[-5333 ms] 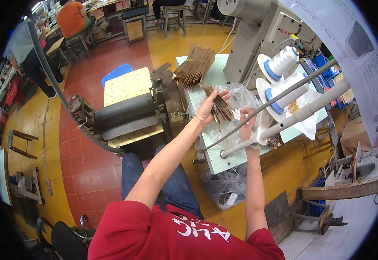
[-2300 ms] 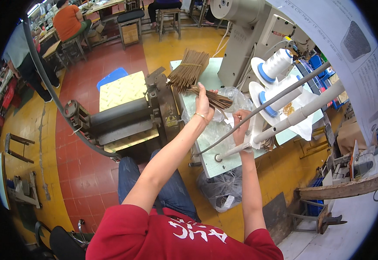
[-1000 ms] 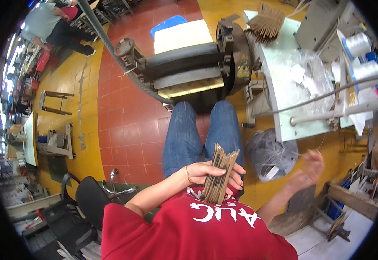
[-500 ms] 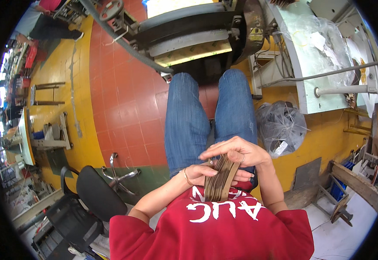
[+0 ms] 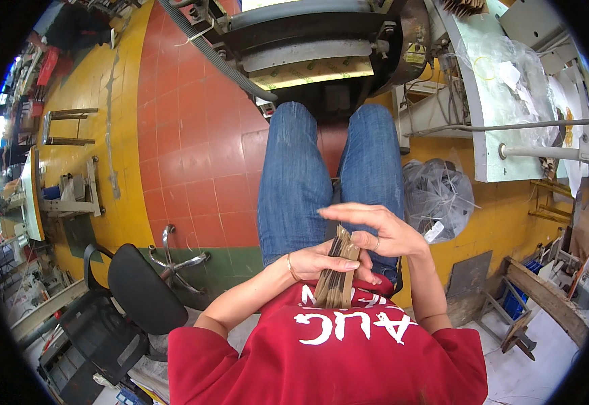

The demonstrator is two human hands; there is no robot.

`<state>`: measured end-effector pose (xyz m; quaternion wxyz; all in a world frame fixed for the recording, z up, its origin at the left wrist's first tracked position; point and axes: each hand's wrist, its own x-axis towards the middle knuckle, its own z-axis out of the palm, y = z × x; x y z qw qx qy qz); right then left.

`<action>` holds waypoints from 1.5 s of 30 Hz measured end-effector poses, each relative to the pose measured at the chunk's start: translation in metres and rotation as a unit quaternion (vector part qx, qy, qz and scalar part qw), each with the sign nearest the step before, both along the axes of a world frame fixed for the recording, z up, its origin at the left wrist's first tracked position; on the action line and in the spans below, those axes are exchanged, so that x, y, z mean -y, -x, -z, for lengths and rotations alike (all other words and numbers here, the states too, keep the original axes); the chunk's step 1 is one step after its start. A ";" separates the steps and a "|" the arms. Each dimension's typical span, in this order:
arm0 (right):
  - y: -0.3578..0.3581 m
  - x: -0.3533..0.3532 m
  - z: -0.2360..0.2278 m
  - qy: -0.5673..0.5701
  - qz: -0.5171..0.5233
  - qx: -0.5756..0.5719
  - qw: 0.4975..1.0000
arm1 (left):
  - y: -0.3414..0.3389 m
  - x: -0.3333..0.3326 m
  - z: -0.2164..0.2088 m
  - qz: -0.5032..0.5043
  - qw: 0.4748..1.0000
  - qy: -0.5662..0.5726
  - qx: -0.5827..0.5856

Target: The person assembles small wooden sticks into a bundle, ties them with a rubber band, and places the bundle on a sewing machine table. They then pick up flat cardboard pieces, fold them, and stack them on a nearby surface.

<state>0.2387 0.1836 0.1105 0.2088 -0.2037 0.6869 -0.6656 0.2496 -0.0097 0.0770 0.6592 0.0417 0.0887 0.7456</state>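
Observation:
A bundle of thin, flat brown pieces (image 5: 335, 285), with dark edges between them, rests on end against my shirt above my lap. I cannot tell whether they are card or leather. My left hand (image 5: 313, 262) grips the bundle, its thumb across the near face and fingertips showing past the far side. At the bundle's upper end is my right hand (image 5: 383, 231), its fingers stretched out and lifted off, the thumb close beside the top edges. Whether that thumb touches the pieces is not plain.
Ahead of my knees stands a dark machine (image 5: 308, 50) with a roller and a yellowish sheet. To the right are a pale green table (image 5: 483, 145) with clear plastic on it and a filled plastic bag (image 5: 438, 196) on the floor. A black chair (image 5: 142, 287) stands at left.
My right hand has lifted from the bundle and its fingers have opened away. The bundle looks narrower and more tilted in my left hand. The whole view has shifted slightly.

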 end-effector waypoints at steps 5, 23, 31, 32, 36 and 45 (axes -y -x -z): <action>-0.001 -0.001 0.002 0.012 -0.096 0.113 0.989 | 0.000 0.002 0.005 0.001 0.999 0.045 -0.028; 0.015 -0.027 0.012 0.086 -0.141 0.093 0.982 | 0.000 0.004 0.007 0.008 0.996 0.079 0.032; 0.019 -0.027 0.005 -0.002 -0.152 0.026 0.988 | -0.002 0.001 0.014 -0.020 0.999 0.036 0.014; 0.019 -0.028 0.004 0.015 -0.126 0.044 0.991 | 0.001 0.002 0.016 -0.018 0.999 0.028 0.012; 0.020 -0.028 -0.002 -0.017 -0.089 0.080 0.993 | 0.004 0.004 0.020 -0.030 0.999 0.024 0.027; 0.013 -0.014 0.003 -0.013 -0.087 0.117 0.989 | -0.004 0.003 0.025 -0.067 0.996 0.006 0.064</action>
